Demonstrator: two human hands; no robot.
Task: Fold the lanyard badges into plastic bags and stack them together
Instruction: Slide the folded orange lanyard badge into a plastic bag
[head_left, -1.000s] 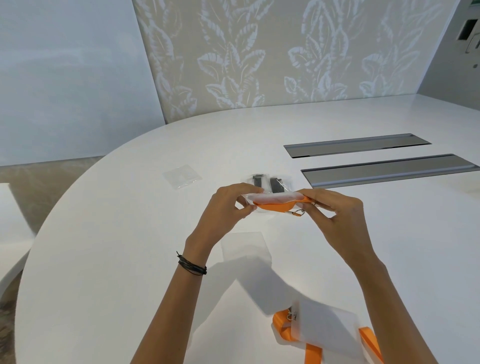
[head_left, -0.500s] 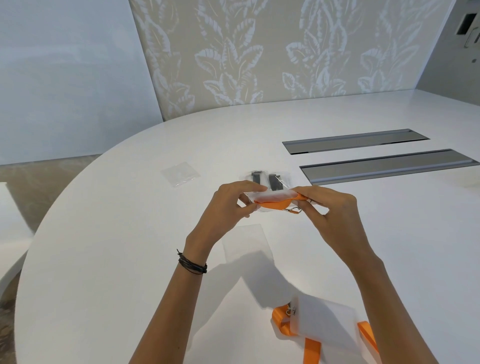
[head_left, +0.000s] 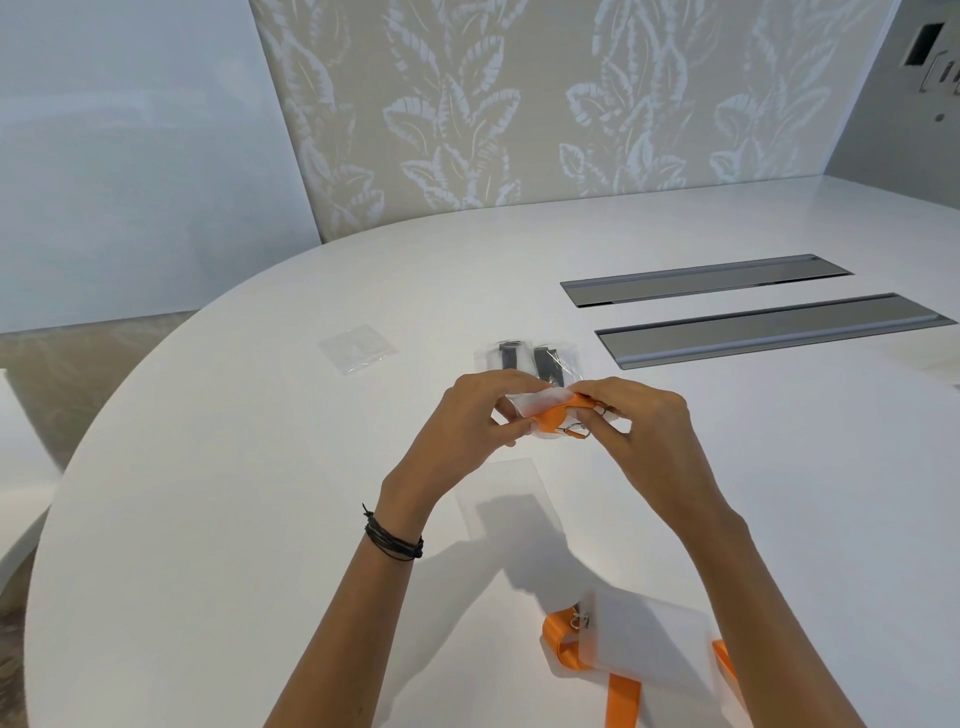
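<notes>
- The white surface (head_left: 208, 519) carries everything. The piece I'm working on sits just above its middle, held between both hands.
- Close to my body lies a second lanyard badge (head_left: 644, 649), its frosted sleeve over loose orange ribbon, not yet folded.
- A clear plastic bag (head_left: 498, 483) lies flat between my wrists. I judge it thin and slippery film, best lifted by one edge at the mouth.
- Just beyond my hands lies a bagged black lanyard (head_left: 524, 358), which looks like where the stack should grow.
- My left hand (head_left: 467, 421) pinches the bundle's left end, and my right hand (head_left: 644, 426) pinches its right end, fingers curled.
- The orange lanyard badge (head_left: 556, 415) feels like a light thing. Its ribbon is soft and likely springy, its sleeve half-stiff, so I should grip across the folds. I cannot tell whether film already wraps it.
- The metal clip (head_left: 576, 429) hangs underneath and could snag the bag.
</notes>
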